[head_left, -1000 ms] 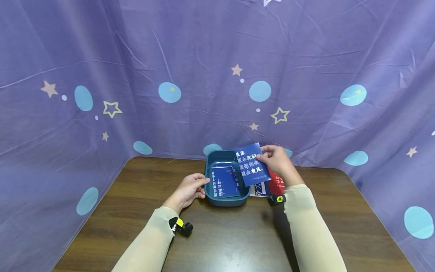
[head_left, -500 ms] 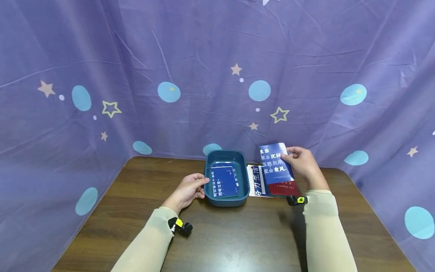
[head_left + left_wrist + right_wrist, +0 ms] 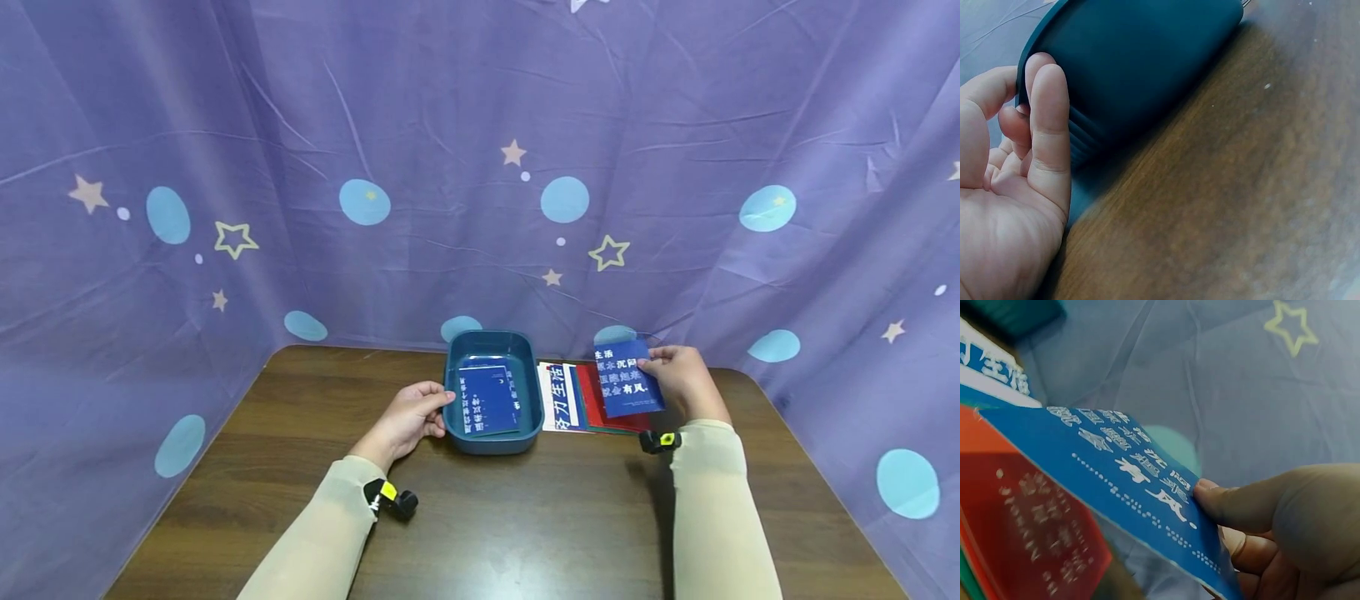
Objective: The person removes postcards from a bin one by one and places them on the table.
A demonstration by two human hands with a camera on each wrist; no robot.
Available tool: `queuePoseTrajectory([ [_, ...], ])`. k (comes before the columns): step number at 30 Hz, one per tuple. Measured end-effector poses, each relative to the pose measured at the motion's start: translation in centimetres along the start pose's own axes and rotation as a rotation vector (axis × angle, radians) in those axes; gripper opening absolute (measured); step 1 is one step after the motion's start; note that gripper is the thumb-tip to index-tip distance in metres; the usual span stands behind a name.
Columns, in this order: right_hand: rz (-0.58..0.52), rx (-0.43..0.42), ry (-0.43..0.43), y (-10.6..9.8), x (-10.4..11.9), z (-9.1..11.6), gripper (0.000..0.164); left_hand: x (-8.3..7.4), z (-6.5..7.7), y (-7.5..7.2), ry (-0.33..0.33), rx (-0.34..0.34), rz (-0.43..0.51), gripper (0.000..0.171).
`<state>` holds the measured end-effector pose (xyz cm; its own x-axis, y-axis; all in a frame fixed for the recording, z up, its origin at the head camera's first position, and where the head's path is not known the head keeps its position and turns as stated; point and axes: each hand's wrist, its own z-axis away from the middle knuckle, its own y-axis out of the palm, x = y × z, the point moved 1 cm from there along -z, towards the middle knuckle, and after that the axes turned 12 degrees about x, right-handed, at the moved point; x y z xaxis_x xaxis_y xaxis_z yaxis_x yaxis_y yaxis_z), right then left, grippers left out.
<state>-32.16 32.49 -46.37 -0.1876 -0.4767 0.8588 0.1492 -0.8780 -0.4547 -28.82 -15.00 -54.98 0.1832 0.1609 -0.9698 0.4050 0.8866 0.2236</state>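
Observation:
My right hand (image 3: 682, 379) pinches a blue card (image 3: 628, 382) with white lettering by its right edge, thumb on the printed face. The card is tilted over a red card (image 3: 591, 400), covering part of it; the right wrist view shows a gap beneath. My left hand (image 3: 408, 419) holds the left rim of a dark teal plastic box (image 3: 493, 446), its thumb pointing up along the rim. In the left wrist view the fingers (image 3: 1050, 125) grip the box wall (image 3: 1147, 56). Inside the box lie blue printed cards (image 3: 487, 400), one over another.
A white card with blue lettering (image 3: 557, 396) lies right of the box, beside the red card, with a green edge (image 3: 615, 431) showing under the red one. The wooden table (image 3: 480, 517) meets a purple curtain (image 3: 450, 167) at the back.
My right hand has carried the blue card rightward from over the box's edge, then lowered it over the red card. The left hand still holds the box, which stays in place.

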Motion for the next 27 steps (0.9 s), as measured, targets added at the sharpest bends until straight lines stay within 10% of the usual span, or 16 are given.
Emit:
queuePoseTrajectory([
  [20,0.475,-0.056,0.046,0.4,-6.8,-6.2,0.032,-0.1,0.1,0.1,0.005,0.003,0.0,0.012],
  [27,0.462,-0.067,0.087,1.4,-5.1,-3.5,0.035,-0.1,0.1,0.2,0.007,0.007,-0.006,0.012],
])
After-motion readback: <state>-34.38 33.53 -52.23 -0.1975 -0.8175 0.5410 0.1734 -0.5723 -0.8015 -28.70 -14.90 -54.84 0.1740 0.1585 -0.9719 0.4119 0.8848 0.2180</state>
